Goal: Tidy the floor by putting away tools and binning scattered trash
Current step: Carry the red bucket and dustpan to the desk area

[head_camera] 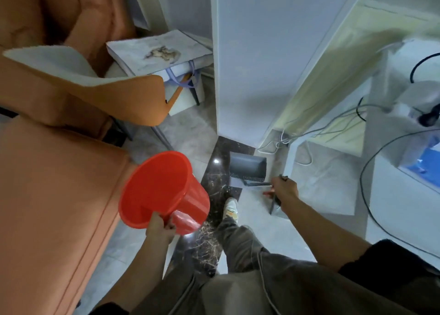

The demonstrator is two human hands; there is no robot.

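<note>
My left hand grips the rim of a red plastic bucket, held tilted above the floor with its empty mouth towards me. My right hand reaches down and grips thin dark handles, one of which leads to a grey dustpan with a comb edge. The dustpan sits on the dark marble floor strip at the foot of a white cabinet. A small red item shows just under my right hand; what it is cannot be told. Fine straw-like debris lies scattered on the marble strip near my shoe.
Orange chairs crowd the left side. A white cabinet rises straight ahead, with a paper bag on a seat beside it. Cables trail over the floor and the white desk at the right. My leg and shoe stand in the middle.
</note>
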